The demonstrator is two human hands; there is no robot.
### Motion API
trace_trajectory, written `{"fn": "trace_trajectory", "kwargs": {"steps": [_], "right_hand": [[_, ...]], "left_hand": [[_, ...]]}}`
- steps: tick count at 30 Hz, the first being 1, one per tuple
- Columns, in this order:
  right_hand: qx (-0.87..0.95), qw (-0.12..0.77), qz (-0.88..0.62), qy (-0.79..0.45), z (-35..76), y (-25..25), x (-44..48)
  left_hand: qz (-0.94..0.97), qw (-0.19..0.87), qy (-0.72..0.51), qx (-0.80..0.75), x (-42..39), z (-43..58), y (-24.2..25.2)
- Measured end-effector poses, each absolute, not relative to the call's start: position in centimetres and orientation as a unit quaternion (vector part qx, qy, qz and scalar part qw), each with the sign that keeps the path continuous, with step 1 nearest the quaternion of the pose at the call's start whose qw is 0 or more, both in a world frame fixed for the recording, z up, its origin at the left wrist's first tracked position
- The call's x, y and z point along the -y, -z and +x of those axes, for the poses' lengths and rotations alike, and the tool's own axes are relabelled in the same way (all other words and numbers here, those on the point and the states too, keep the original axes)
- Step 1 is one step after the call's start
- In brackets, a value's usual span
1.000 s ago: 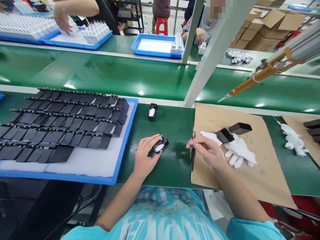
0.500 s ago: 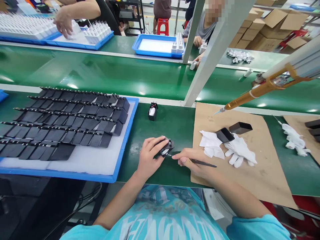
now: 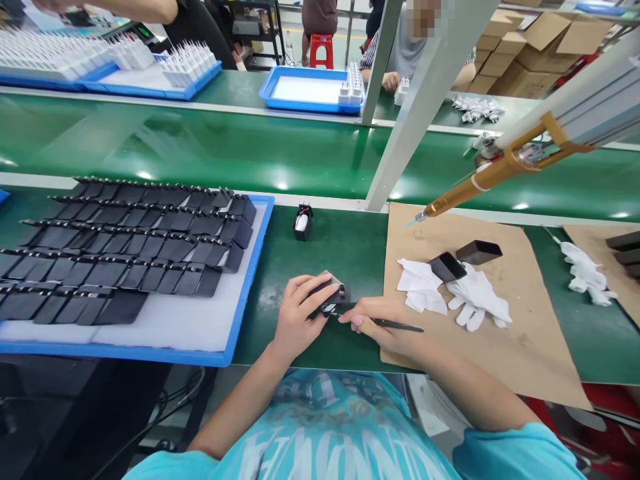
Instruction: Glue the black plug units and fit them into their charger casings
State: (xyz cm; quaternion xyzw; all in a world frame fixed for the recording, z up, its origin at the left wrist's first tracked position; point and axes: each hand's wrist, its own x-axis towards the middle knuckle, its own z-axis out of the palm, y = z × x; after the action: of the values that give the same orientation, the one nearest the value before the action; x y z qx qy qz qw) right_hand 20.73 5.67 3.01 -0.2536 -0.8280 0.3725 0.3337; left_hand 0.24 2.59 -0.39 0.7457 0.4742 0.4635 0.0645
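Note:
Close to the table's front edge, my left hand (image 3: 303,310) is wrapped over a small black plastic housing (image 3: 325,293) with something white inside its open side. My right hand (image 3: 383,321) pinches a slim black pen-like tool (image 3: 403,326). The tool's tip reaches the housing's opening; its exact contact is too small to make out. Beyond my hands stands a similar black unit (image 3: 302,227) with a white part, red wire and metal prongs showing.
A blue-rimmed tray (image 3: 250,280) with rows of black housings lies left. On brown paper (image 3: 520,320) at right are white gloves (image 3: 480,297) and hollow black cases (image 3: 479,252). An orange-bodied tool (image 3: 465,190) hangs above. Beyond a metal post (image 3: 405,127), people work across the green belt (image 3: 200,150).
The tool in my right hand has shifted slightly left, closer into the housing, which is turned a little. The orange tool appears further left. The co-worker's hand at upper left has lifted away.

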Motion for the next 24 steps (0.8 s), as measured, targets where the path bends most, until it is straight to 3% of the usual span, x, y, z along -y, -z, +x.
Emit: {"fn": "trace_trajectory", "kwargs": {"steps": [14, 18, 24], "right_hand": [[0.852, 0.328, -0.253, -0.319, 21.2, -3.0, -5.9], [0.816, 0.391, -0.252, -0.344, 21.6, -2.8, -6.3], [0.815, 0.384, -0.207, -0.382, 21.3, -3.1, -6.7]], "left_hand": [[0.742, 0.069, -0.47, -0.473, -2.6, 0.2, 0.4], [0.729, 0.111, -0.472, -0.484, -2.7, 0.2, 0.2], [0.7, 0.25, -0.476, -0.47, -2.3, 0.1, 0.6]]}}
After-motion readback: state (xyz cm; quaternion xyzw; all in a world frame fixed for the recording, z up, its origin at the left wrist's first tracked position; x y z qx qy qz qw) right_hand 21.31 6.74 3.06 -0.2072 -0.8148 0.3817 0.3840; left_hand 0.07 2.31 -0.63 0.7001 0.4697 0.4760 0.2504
